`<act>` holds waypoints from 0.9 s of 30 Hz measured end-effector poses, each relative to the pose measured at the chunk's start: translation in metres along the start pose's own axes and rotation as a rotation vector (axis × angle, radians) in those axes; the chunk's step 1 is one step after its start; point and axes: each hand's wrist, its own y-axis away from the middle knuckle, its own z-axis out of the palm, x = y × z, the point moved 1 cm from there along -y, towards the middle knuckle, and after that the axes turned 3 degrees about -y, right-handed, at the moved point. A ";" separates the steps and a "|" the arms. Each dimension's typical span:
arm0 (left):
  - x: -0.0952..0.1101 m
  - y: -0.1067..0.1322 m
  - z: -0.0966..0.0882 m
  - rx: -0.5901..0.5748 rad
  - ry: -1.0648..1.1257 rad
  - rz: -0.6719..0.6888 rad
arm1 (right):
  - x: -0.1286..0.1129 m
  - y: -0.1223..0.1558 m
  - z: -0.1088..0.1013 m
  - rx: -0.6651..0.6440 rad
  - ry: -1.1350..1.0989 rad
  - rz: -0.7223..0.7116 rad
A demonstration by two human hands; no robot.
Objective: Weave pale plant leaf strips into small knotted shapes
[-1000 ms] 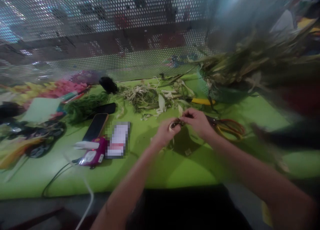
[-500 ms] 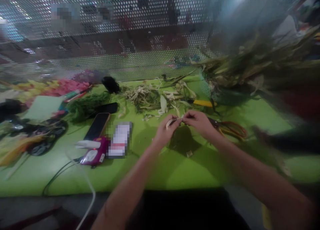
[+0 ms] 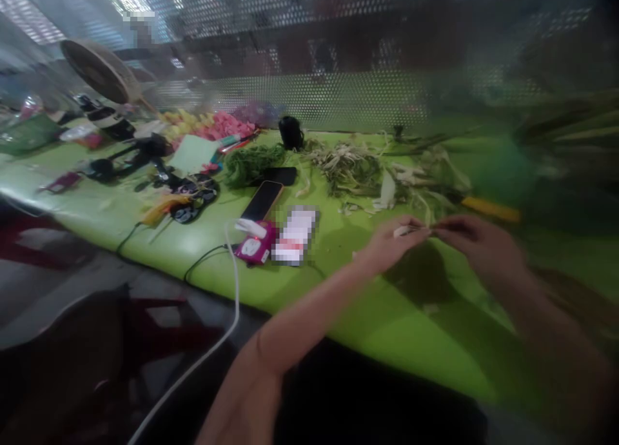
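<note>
Above the green table (image 3: 309, 290), my left hand (image 3: 393, 244) is pinched closed on a thin pale strip of dried husk (image 3: 403, 230). Its fingertips meet those of my right hand (image 3: 483, 238), whose thumb and fingers are also pinched together on the strip's end. Most of the strip is hidden by the fingers. Just beyond my hands lies a loose heap of dry, pale husk strips (image 3: 353, 164), with a broader white husk piece (image 3: 387, 190) at its front. A yellow handle (image 3: 491, 208) lies behind my right hand.
Left of my hands are a lit phone (image 3: 296, 235), a magenta device (image 3: 256, 244) with a white cable (image 3: 236, 296), a dark phone (image 3: 262, 200) and green fibre (image 3: 254, 163). Farther left are pink flowers (image 3: 232, 126), a yellow glue gun (image 3: 167, 207) and a fan (image 3: 94, 71).
The view has swung left, so the table's things appear farther right and the fan has come into sight. Both hands keep their pinch on the husk strip.
</note>
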 end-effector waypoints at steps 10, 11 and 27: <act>-0.001 -0.003 0.008 0.057 0.097 0.080 | -0.002 0.011 0.018 0.061 -0.424 0.151; -0.001 -0.003 0.009 0.059 0.106 0.084 | -0.002 0.012 0.021 0.007 -0.478 0.163; -0.001 -0.001 0.010 0.013 -0.180 0.240 | -0.053 0.017 0.023 0.032 -0.362 0.357</act>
